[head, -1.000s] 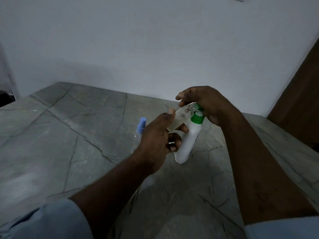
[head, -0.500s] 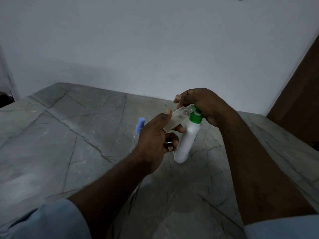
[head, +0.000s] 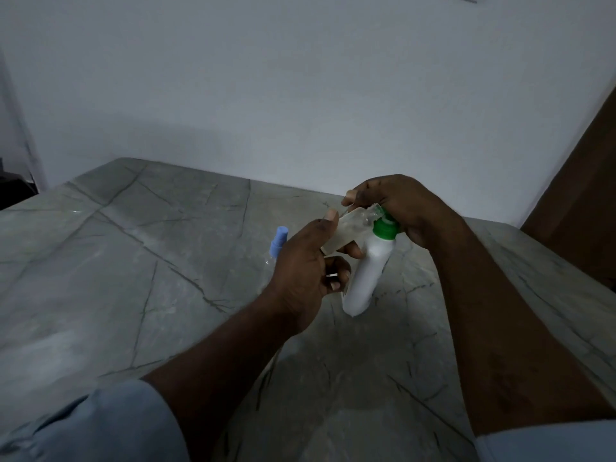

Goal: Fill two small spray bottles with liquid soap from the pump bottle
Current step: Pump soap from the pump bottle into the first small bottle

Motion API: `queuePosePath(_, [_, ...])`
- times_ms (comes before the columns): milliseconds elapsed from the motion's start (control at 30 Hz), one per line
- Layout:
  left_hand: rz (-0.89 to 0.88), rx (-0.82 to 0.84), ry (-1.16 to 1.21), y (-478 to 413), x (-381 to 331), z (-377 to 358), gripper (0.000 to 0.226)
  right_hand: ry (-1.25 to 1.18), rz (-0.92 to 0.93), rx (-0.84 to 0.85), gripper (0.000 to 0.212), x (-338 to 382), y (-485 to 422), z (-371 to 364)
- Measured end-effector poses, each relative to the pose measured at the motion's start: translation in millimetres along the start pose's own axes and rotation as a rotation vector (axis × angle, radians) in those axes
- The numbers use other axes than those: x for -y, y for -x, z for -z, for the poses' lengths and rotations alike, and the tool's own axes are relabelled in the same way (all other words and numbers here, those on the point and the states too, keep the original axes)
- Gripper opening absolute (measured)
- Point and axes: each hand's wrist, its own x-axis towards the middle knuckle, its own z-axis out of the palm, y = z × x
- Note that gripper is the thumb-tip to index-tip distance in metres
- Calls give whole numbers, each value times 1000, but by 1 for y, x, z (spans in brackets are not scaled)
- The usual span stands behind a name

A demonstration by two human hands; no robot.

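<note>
Head camera view, looking down at two bare forearms reaching over a grey veined stone bench (head: 133,261). Right of the frame's centre, a white plastic pump bottle (head: 365,278) has its base on the bench and leans toward the upper right, with a green collar (head: 385,231) at its neck. The right hand (head: 403,208) arches over the pump top from the right. Its grip is curled down over the pump head, which is mostly hidden under the fingers.

The left hand (head: 306,268), just left of the pump bottle, holds a small clear plastic spray bottle (head: 348,230) with no cap on. Its grip is closed round the bottle's lower end, thumb on top and fingers beneath. This clear bottle is tilted, its open neck raised to the right and meeting the pump top under the right hand. How much liquid it holds cannot be told.

Behind the left hand, left of centre, a second small spray bottle with a blue cap (head: 278,241) stands on the bench, its lower part hidden by the hand.

Light blue sleeves (head: 100,425) fill the lower corners. A plain white wall (head: 300,95) fills the upper half, and a brown wooden panel (head: 583,211) runs down the right edge.
</note>
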Motion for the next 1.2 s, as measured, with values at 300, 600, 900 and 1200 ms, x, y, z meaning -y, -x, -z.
queuePosePath(300, [1,25,0,0,2,-1,39,80,48,-19,16,3,4,4])
queuePosePath(600, [-13,59,-30,0,2,-2,47,-17,50,0,18,2,4,6])
queuePosePath(900, [32,13,4,-1,3,1,42,-16,-39,9,20,-2,2,0])
queuePosePath(1200, [-16,58,-42,-3,4,-2,49,-25,45,-20,19,1,1,9])
